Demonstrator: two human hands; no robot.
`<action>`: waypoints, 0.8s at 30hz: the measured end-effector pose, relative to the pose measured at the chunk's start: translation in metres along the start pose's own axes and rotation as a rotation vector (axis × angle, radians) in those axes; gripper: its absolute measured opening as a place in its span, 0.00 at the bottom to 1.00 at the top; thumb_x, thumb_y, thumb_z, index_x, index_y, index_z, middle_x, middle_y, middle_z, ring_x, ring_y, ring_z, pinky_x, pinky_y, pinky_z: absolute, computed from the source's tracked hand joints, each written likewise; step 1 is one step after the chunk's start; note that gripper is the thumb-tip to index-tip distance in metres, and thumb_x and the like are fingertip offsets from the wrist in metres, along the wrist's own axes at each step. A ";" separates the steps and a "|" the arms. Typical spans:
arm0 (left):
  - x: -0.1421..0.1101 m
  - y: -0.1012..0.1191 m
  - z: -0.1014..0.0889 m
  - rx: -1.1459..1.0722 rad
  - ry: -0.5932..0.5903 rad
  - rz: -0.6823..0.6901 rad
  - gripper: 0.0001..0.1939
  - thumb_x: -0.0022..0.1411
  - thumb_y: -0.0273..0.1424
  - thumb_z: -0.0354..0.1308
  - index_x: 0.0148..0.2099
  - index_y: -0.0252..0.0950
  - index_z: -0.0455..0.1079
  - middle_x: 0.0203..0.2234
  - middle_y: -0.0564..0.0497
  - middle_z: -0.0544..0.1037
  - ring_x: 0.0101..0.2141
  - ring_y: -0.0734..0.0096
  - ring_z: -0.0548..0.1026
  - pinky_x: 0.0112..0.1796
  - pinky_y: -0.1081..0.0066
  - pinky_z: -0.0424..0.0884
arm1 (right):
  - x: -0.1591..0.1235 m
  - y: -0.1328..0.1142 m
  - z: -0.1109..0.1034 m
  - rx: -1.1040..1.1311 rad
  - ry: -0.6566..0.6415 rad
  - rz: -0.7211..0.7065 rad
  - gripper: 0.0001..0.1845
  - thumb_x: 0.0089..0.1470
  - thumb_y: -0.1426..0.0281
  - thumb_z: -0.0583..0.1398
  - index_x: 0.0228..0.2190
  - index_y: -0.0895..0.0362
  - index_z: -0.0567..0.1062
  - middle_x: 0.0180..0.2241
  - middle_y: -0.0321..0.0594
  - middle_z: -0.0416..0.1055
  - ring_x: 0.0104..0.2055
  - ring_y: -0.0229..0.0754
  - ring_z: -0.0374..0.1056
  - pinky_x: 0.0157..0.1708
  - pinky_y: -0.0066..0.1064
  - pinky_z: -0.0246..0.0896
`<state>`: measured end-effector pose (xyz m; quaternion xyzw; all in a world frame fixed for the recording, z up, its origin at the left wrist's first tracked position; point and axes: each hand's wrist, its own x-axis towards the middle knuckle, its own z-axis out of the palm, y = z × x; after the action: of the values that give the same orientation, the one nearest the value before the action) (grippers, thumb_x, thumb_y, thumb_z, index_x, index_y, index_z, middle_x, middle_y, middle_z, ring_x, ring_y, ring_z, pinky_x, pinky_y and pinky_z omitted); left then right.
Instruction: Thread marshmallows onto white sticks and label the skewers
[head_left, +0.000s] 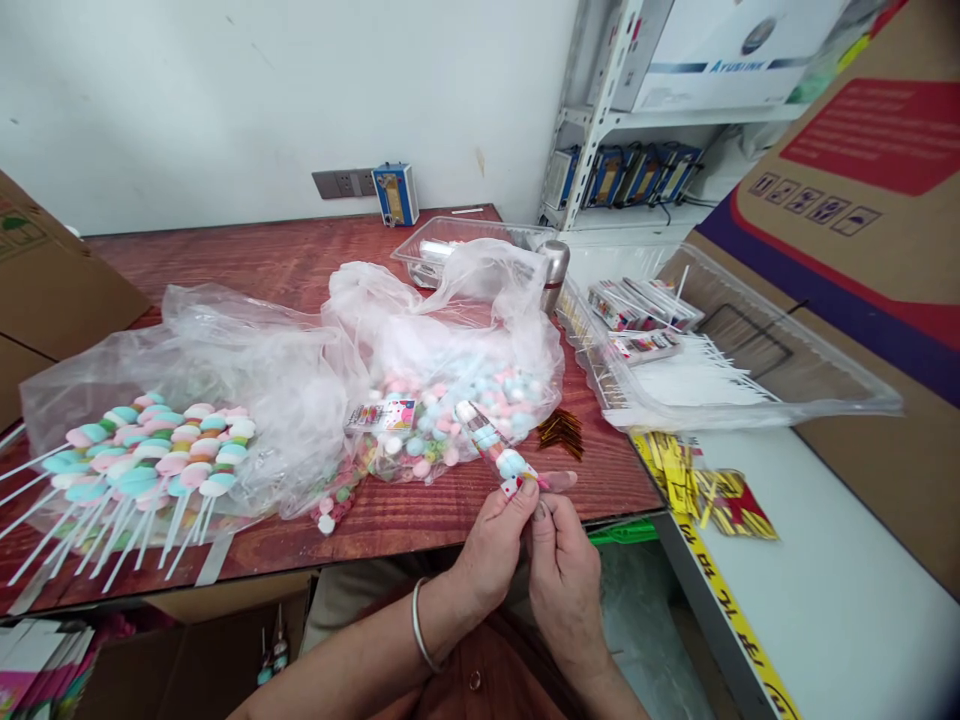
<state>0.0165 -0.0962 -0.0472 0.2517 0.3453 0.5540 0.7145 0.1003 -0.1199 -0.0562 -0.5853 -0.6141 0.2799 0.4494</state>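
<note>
Above the table's front edge I hold a slim clear bag (487, 437) with a printed lower end and a marshmallow skewer inside, white and pale blue pieces showing. My left hand (491, 545) wears a silver bangle and pinches the bag's lower end between thumb and fingers. Right beside it, my right hand (564, 570) is closed with thumb and forefinger pressed together at the gathered end. Whether a stick lies between those fingers is hidden. Just beyond the hands a large clear bag (450, 345) holds loose pastel marshmallows. A bunch of gold twist ties (561, 434) lies near my right hand.
Finished marshmallow skewers (161, 450) lie on plastic at the left. A stack of printed bags (381, 416) rests on the loose candy. At the right, a clear tray (847, 395) holds white sticks (694, 375) and packets. A steel flask (555, 268) stands behind.
</note>
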 end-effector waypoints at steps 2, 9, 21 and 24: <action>-0.001 -0.005 -0.002 0.047 0.015 0.021 0.16 0.63 0.40 0.60 0.45 0.34 0.79 0.43 0.43 0.81 0.53 0.58 0.72 0.60 0.62 0.57 | 0.000 -0.002 0.002 0.072 0.014 0.075 0.16 0.66 0.62 0.49 0.33 0.55 0.71 0.30 0.39 0.77 0.29 0.40 0.73 0.29 0.28 0.68; -0.002 -0.005 -0.003 -0.059 0.000 -0.063 0.14 0.59 0.38 0.64 0.44 0.36 0.79 0.44 0.45 0.81 0.52 0.59 0.73 0.60 0.62 0.58 | 0.003 0.011 0.006 -0.097 0.118 -0.105 0.19 0.66 0.66 0.50 0.54 0.58 0.69 0.50 0.51 0.76 0.48 0.45 0.76 0.41 0.33 0.72; 0.002 0.010 -0.009 -0.096 0.137 -0.034 0.15 0.54 0.39 0.68 0.39 0.33 0.80 0.37 0.42 0.82 0.44 0.59 0.77 0.53 0.61 0.66 | 0.003 0.006 0.003 0.097 -0.050 -0.014 0.16 0.67 0.65 0.49 0.44 0.57 0.73 0.36 0.42 0.79 0.32 0.38 0.75 0.32 0.26 0.68; 0.003 0.000 -0.011 0.019 0.221 0.049 0.14 0.54 0.39 0.69 0.37 0.34 0.81 0.35 0.44 0.82 0.41 0.62 0.77 0.51 0.64 0.66 | 0.003 -0.001 0.006 0.108 -0.059 0.065 0.16 0.66 0.62 0.50 0.41 0.57 0.74 0.35 0.41 0.77 0.34 0.41 0.73 0.34 0.28 0.67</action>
<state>0.0088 -0.0931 -0.0551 0.2044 0.4210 0.5921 0.6561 0.0951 -0.1161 -0.0575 -0.5712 -0.5917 0.3444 0.4527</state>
